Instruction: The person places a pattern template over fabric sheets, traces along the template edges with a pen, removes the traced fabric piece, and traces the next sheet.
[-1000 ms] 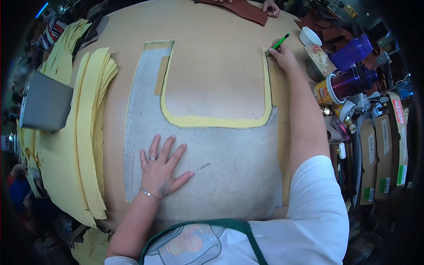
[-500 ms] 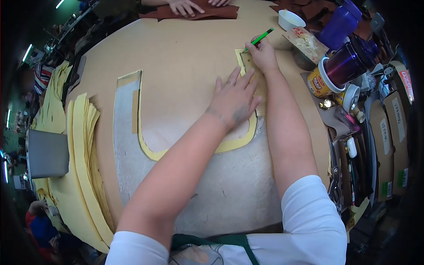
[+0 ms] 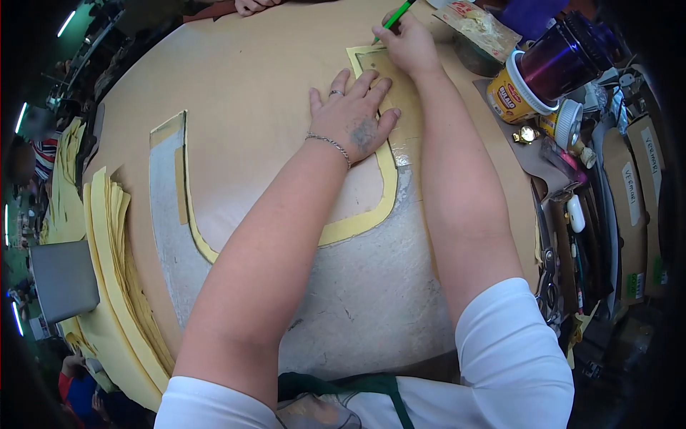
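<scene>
A green pencil (image 3: 394,22) is gripped in my right hand (image 3: 412,48), its tip at the top edge of a U-shaped piece's right arm. This large grey template (image 3: 357,300) lies flat, with a yellow strip (image 3: 361,227) running along its inner edge. My left hand (image 3: 350,114) rests with fingers spread across the strip and the template's right arm, pressing from above. Tan tape (image 3: 181,187) shows on the left arm of the template. My forearms cover parts of the strip and template.
Stacked yellow sheets (image 3: 118,264) and a grey box-like object (image 3: 64,280) stand at left. On the right are a yellow tub (image 3: 511,96) holding a dark purple tumbler (image 3: 561,61), a gold watch (image 3: 526,135), scissors (image 3: 548,286) and cardboard boxes (image 3: 625,207). Another person's hand (image 3: 256,6) is at the far edge.
The camera view has shifted, so the table contents appear further left and up. The pencil tip has moved slightly right along the template's top end. My left hand stays spread on the template.
</scene>
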